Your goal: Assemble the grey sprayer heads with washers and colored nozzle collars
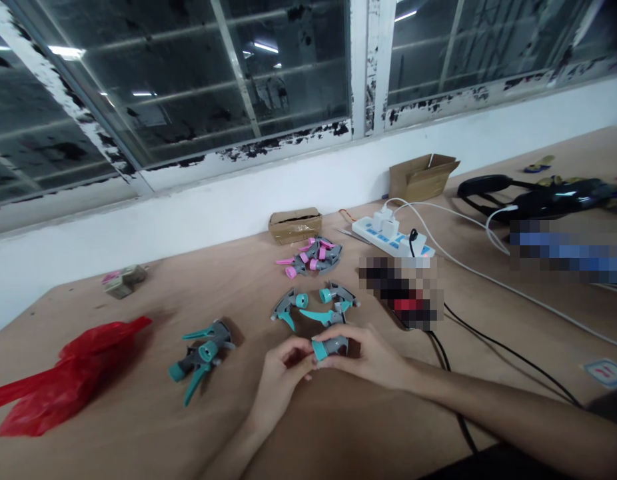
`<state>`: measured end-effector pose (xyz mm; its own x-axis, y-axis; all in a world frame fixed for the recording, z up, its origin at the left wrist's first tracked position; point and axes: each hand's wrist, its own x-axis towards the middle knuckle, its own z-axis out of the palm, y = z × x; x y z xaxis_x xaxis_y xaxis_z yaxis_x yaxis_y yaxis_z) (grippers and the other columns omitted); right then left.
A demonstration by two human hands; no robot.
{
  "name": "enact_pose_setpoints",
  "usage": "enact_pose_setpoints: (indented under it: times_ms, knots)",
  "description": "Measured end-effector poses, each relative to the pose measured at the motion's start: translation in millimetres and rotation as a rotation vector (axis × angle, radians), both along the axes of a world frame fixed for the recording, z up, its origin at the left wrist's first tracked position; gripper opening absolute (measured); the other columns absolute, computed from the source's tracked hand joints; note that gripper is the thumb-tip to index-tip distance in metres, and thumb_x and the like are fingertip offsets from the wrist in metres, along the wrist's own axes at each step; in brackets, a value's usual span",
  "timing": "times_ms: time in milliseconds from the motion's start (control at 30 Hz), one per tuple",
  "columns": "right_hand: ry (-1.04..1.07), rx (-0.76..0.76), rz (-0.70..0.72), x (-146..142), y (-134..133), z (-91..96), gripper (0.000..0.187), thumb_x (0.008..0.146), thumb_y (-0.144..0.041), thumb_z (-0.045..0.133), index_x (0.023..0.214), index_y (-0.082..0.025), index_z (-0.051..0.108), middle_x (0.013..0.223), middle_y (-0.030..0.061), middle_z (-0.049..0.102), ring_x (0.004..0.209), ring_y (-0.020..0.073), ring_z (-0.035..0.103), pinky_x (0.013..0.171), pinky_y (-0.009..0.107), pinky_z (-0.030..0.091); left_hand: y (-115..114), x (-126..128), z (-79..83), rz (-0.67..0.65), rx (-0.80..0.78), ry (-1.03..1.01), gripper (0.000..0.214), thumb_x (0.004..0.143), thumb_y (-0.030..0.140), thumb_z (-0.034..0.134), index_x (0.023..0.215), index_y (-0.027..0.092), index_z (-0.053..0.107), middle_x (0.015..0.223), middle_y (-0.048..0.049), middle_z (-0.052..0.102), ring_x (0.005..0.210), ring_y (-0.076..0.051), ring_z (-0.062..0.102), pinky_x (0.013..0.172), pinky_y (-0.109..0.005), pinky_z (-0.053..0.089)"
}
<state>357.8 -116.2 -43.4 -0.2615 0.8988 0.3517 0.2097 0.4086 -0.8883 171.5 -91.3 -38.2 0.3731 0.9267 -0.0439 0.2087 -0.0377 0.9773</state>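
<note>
right hand: pinching a spray head by its grey body | left hand: seemingly pinching its teal collar, fingertips partly hidden | place: between them, over the desk | handling: likely light, stiff, smooth; grip body and collar

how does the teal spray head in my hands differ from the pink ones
Colour: the teal spray head has a teal collar, while the pink spray heads have pink collars. State: the teal spray head is held in the right hand, with the left hand at its collar; the pink spray heads lie bunched on the table. Both are partly grey.
</note>
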Motion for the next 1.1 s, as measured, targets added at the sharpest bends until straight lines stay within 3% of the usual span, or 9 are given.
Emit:
enact_pose_setpoints:
  times_ms: [467, 733, 1100]
  knots:
    - [0.015, 0.015, 0.001, 0.7, 1.3, 3.1, 0.03, 0.075, -0.034, 0.067, 0.103, -0.026, 0.064, 0.094, -0.0006, 0.068, 0.084, 0.0145, 0.063, 0.078, 0.03, 0.049, -4.9, -0.8, -1.2, 0.052, 0.174, 0.061, 0.012, 0.073, 0.027, 0.062, 0.072, 0.016, 0.064, 0.067, -0.0013, 0.056, 0.059, -0.012, 0.052, 0.051, -0.021, 0.046]
    - [0.187, -0.138, 0.084, -2.1, 3.5, -9.0, 0.034, 0.075, -0.037, 0.067, 0.105, -0.024, 0.062, 0.089, 0.0002, 0.065, 0.075, 0.0131, 0.06, 0.068, 0.026, 0.049, -11.5, 1.7, 4.8, 0.085, 0.365, 0.127, 0.005, 0.074, 0.021, 0.061, 0.076, 0.017, 0.063, 0.072, -0.0009, 0.057, 0.063, -0.012, 0.055, 0.055, -0.02, 0.044]
    - [0.027, 0.041, 0.018, 0.2, -3.8, -1.4, 0.029, 0.075, -0.029, 0.068, 0.104, -0.026, 0.064, 0.097, -0.0005, 0.07, 0.087, 0.0137, 0.063, 0.079, 0.027, 0.048, -12.2, -1.1, 6.3, 0.011, 0.497, 0.199, 0.004, 0.073, 0.013, 0.057, 0.075, 0.017, 0.059, 0.072, 0.0003, 0.055, 0.06, -0.011, 0.053, 0.054, -0.019, 0.045]
